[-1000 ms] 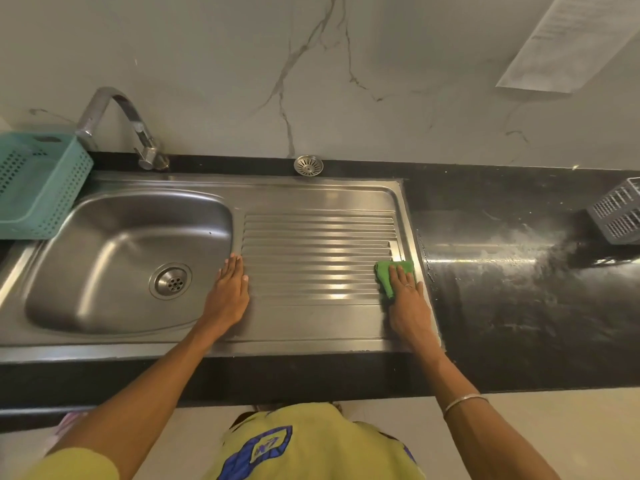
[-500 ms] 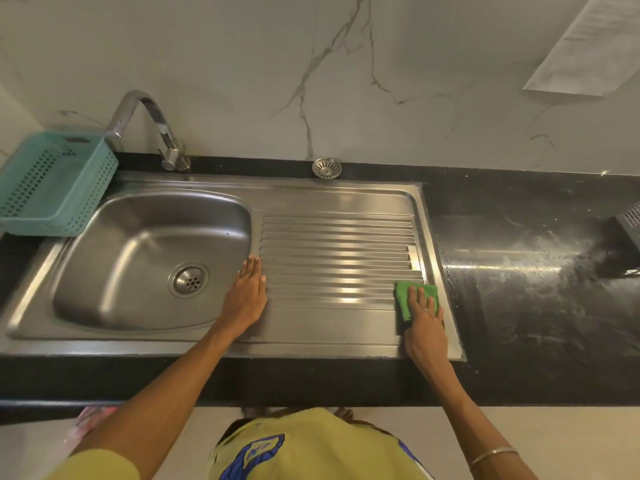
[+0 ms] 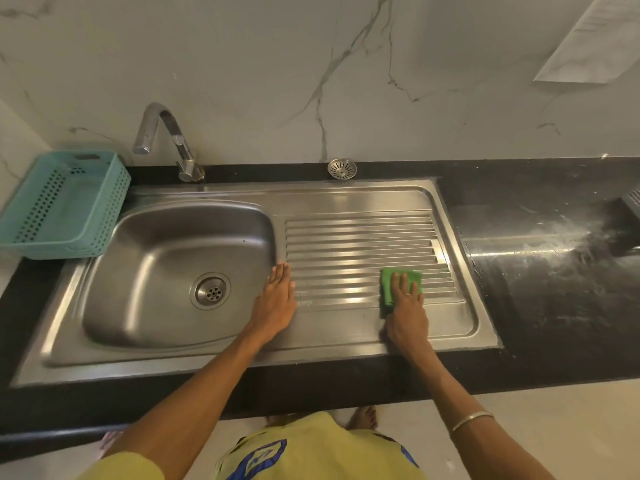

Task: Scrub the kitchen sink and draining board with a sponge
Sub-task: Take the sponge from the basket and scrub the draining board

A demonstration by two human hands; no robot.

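- Green sponge [image 3: 398, 285] flat on the ridged draining board [image 3: 360, 237], toward its near right part, placed to rub along the grooves.
- Pinned there by the right hand [image 3: 407, 310], fingers straight and spread over the top: pressing rather than gripping, probably to put palm weight into the scrub.
- Left hand [image 3: 277, 299] laid flat and holding nothing, fingers together, on the steel strip between sink bowl [image 3: 156, 271] and draining board; likely a brace for leaning in.
- Sink bowl to the left, drain [image 3: 210, 291] at its bottom, no sponge in it; judged not yet reached in this pass.
- Tap [image 3: 166, 140] at the back edge, no water seen running.
- Teal basket [image 3: 65, 202] parked on the counter at far left, clear of the scrubbing area.
- Loose strainer [image 3: 341, 168] set back against the wall, out of the way.
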